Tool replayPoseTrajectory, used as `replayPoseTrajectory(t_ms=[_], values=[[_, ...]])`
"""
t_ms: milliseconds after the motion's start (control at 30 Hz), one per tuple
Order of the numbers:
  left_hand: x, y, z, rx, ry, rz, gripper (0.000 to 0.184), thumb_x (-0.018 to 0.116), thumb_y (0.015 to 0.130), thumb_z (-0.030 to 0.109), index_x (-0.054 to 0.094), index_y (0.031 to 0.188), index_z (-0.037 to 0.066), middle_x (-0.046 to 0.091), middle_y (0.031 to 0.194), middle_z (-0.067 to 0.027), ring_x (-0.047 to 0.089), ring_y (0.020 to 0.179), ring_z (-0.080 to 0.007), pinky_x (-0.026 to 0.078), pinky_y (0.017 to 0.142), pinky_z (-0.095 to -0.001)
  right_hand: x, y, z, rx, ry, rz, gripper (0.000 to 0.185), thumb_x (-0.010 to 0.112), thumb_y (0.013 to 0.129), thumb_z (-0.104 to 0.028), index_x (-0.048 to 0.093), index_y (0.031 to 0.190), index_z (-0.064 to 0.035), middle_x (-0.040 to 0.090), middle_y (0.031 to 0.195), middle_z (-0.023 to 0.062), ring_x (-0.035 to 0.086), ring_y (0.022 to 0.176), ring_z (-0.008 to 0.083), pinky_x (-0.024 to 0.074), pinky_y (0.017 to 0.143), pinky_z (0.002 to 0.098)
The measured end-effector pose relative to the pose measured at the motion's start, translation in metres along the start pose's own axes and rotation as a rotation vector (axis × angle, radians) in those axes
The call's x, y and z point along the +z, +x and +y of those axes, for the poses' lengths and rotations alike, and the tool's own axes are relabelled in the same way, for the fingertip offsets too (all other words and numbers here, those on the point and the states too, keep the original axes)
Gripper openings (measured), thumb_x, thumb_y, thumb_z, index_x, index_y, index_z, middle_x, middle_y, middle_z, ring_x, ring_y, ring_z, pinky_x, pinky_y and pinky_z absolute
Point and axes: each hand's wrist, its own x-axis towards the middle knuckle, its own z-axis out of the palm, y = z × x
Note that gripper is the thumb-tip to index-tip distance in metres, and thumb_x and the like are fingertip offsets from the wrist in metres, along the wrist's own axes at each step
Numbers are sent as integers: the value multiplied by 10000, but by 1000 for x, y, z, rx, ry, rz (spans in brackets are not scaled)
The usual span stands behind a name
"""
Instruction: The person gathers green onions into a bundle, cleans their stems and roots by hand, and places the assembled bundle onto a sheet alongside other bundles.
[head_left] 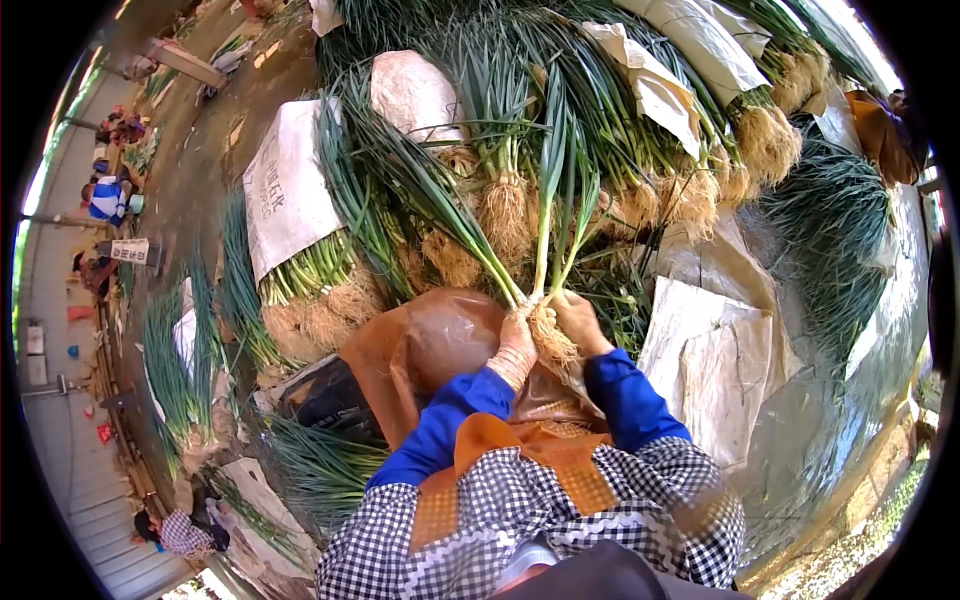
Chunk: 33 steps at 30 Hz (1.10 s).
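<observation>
Both of my hands meet in front of my apron, around the root ends of a few long green onions. Their leaves fan upward and away from me, and a tuft of pale yellow roots hangs between my hands. My left hand is closed around the lower stalks on the left. On the right, my right hand is closed at the base of the other stalks; some of its fingers are hidden. Just beyond stands a bunch of green onions with bushy roots toward me.
More green onion bundles lie ahead, some under white sacks. A folded pale sack lies to my right on wet ground. Further bundles stand at far right. Several people, one in blue and white, are at far left.
</observation>
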Motion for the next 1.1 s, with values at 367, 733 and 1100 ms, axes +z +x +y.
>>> replayPoseTrajectory(t_ms=[367, 733, 1100], values=[[-3, 10, -23, 402, 550, 2, 159, 593, 816, 58, 461, 903, 76, 467, 785, 17, 427, 712, -97, 386, 675, -229, -20, 36, -33, -103, -890, -6, 336, 566, 809, -463, 651, 824, -138, 647, 713, 105, 629, 679, 255, 481, 603, 333], [-46, 52, -36, 81, -49, -151, 145, 548, 814, 17, 474, 936, 45, 521, 804, -42, 513, 717, -141, 454, 642, -253, -15, -28, -12, -1031, -1210, 95, 230, 590, 773, -183, 461, 588, -135, 353, 471, 42, 434, 428, 221, 344, 404, 332], [49, -58, 62, -64, 280, -461, 269, 563, 811, 53, 518, 1072, 5, 586, 910, -66, 575, 793, -141, 497, 708, -257, -41, 17, -53, -432, -440, -120, 341, 485, 898, -336, 583, 975, -19, 618, 781, 99, 602, 711, 177, 466, 627, 310]])
